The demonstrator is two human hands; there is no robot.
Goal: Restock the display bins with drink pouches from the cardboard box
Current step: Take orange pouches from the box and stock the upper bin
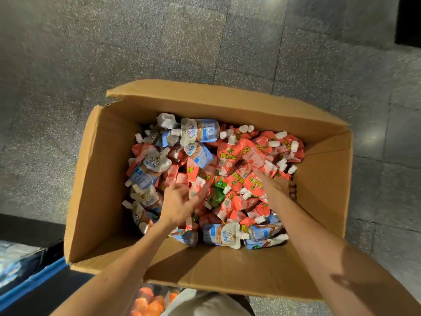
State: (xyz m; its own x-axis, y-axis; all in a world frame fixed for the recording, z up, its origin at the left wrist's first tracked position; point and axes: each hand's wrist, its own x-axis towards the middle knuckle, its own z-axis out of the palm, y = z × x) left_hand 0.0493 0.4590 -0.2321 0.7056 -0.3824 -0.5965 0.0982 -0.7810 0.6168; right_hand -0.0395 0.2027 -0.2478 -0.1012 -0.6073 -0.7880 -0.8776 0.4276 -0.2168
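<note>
Both hands down in the open brown cardboard box (pixel 100 179), among loose drink pouches

The box stands on the speckled grey floor (pixel 136 42), heaped with soft red foil drink pouches with white screw caps (pixel 239 156), white-and-blue pouches (pixel 198 133) mostly on the left, and one green pouch (pixel 218 195) in the middle. They look light, squashy and slick, likely to slide off one another, so the stiff spout or neck seems the surest hold. The left hand (pixel 177 208) is blurred against a red pouch and I cannot tell its grip. The right hand (pixel 273 185) has its fingers buried, so its grip is also unclear. A blue-rimmed bin (pixel 34 281) shows at lower left
</note>
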